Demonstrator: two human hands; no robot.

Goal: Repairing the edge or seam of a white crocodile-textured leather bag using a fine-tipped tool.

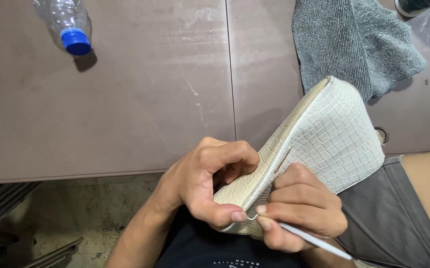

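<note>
- Right hand (pixel 301 208), low centre, pinches a thin hooked tool (pixel 310 238) at the shoe's (pixel 324 139) sole edge.
- Left hand (pixel 205 181) clamps the shoe's near end.
- Shoe, centre right, looks light, stiff-soled, textured; best held by the sole.

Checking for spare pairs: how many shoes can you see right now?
2. The white wedge shoe is held by the left hand and right hand. A dark shoe is cut off at the top right edge. Others may lie outside the picture.

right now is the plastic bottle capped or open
Capped: the blue cap sits on the neck of the clear plastic bottle, which lies on the table.
</note>
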